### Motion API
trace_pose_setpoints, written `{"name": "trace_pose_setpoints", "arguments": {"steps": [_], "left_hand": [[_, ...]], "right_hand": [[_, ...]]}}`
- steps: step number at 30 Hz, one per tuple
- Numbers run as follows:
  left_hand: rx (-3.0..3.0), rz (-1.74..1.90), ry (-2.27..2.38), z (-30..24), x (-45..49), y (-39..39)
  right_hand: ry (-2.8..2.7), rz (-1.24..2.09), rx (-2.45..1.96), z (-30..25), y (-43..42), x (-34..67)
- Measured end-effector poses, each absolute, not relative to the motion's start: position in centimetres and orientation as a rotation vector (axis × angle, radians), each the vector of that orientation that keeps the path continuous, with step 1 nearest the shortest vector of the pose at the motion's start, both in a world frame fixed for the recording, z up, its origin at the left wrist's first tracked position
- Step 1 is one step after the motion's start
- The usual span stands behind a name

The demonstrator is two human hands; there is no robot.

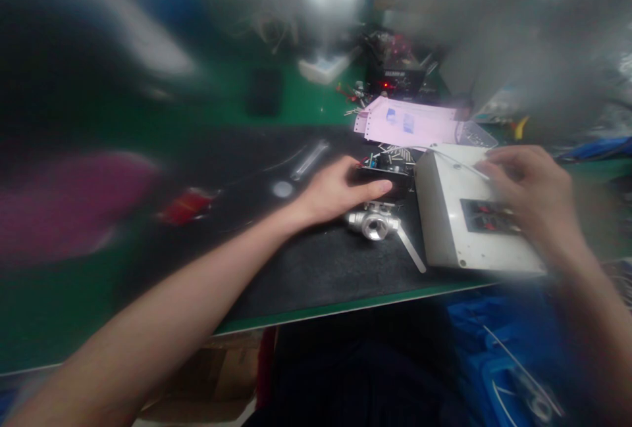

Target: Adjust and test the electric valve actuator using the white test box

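My left hand [340,191] is wrapped round a black housing [402,185], thumb across its near side. An open circuit board [385,164] shows on top of that housing. Just below it is a metal ball valve [375,224], whose flat lever handle [411,249] points toward the table's front edge. My right hand [533,200] is over the white box [439,216], fingers closed on a thin white cable [464,162]. The cable runs left across the box top toward the housing. Part of the black terminal panel [481,216] is hidden by my right hand.
Pink paper sheets [409,121] and loose metal pins [395,152] are behind the housing. A black device with a red light [395,81] stands farther back. On the left are a red object [187,206] and a clear bag [309,158]. Blue bins [498,354] sit below the table edge.
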State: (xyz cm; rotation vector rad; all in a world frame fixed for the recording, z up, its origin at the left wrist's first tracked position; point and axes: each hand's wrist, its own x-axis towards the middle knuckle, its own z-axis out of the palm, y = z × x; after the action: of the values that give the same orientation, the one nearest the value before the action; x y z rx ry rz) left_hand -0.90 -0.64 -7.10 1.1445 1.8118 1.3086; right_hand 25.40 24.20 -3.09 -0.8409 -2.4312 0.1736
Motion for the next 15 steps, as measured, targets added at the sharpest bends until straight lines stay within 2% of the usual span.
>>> {"name": "trace_pose_setpoints", "arguments": {"steps": [15], "left_hand": [[1.104, 1.287, 1.817, -6.53, -0.7, -0.72]], "right_hand": [[-2.438, 0.16, -0.835, -3.05, 24.37, 25.38]]}}
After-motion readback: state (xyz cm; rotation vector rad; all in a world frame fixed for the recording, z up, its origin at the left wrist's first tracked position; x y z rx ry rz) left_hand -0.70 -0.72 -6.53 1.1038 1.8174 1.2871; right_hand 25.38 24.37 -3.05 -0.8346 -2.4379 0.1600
